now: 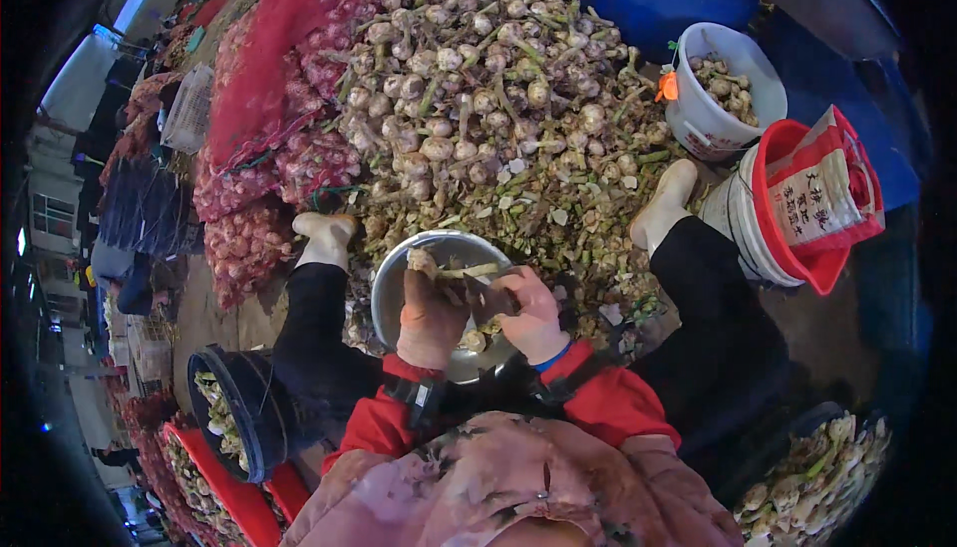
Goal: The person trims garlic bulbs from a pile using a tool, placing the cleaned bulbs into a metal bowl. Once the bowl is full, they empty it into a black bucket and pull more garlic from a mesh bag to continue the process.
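My left hand (432,316), in a soiled glove, is closed round a garlic bulb (423,262) whose pale stem (473,271) sticks out to the right. My right hand (531,316), also gloved, grips a dark-bladed knife (487,300) just below the stem; its handle is hidden in the fingers. Both hands are over a metal basin (387,298) between my legs, with some pieces of garlic in its bottom. Ahead of the basin rises a big heap of garlic bulbs (469,99) with stems on, and cut stem pieces (528,210) lie along its near side.
Red mesh sacks of garlic (261,143) are piled at the left. A white bucket (688,109) holds bulbs at the right, near a red basin (819,266) on a white bucket. A black bucket (269,417) with stems stands by my left leg. More garlic (812,487) fills a container at lower right.
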A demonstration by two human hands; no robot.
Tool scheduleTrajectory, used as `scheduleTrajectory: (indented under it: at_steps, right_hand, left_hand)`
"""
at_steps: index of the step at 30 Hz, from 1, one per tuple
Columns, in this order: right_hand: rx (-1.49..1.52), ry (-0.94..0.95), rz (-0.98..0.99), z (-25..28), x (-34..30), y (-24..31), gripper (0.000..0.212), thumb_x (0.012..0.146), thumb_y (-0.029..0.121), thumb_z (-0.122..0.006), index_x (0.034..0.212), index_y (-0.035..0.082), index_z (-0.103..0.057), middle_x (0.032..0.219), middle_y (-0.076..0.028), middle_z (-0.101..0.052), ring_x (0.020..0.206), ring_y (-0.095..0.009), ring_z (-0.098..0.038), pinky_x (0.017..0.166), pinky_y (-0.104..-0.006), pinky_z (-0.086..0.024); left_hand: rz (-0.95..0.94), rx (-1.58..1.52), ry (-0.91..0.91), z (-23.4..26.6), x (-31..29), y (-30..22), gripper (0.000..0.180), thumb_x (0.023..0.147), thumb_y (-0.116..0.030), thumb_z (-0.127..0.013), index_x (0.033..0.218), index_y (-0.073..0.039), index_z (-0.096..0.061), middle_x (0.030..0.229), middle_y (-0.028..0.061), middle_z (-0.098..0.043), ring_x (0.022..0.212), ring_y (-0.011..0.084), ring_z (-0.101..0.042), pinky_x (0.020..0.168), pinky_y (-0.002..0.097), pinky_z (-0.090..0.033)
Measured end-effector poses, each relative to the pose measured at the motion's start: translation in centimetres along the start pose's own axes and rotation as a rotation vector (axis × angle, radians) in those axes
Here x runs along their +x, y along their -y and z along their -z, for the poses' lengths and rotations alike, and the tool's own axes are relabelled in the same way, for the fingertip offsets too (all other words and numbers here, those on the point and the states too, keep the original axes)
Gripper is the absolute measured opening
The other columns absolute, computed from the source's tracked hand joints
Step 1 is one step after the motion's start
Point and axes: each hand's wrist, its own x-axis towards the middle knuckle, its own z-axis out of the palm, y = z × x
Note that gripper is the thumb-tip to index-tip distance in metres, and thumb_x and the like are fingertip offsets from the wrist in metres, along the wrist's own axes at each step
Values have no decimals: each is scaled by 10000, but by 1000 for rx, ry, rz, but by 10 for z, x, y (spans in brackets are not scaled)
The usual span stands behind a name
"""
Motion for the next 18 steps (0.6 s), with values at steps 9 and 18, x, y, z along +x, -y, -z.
scheduleTrajectory:
  at_steps: [9,18]
  right_hand:
    - [-129,-172,-704,22,7,-94,325,721,147,-704,1015,20,-648,911,-163,-684,874,-291,-660,786,-381,-504]
    - [57,-203,-601,10,18,-70,292,707,85,-728,974,16,-632,859,-84,-677,800,-176,-631,737,-318,-492]
  left_hand:
    - [-43,227,27,25,6,8,602,827,-291,-732,1279,0,-463,1062,87,-592,950,193,-602,831,314,-501]
    - [-781,2210,183,3,169,-20,443,714,-221,-719,1136,-135,-617,991,135,-632,973,330,-590,829,442,-462]
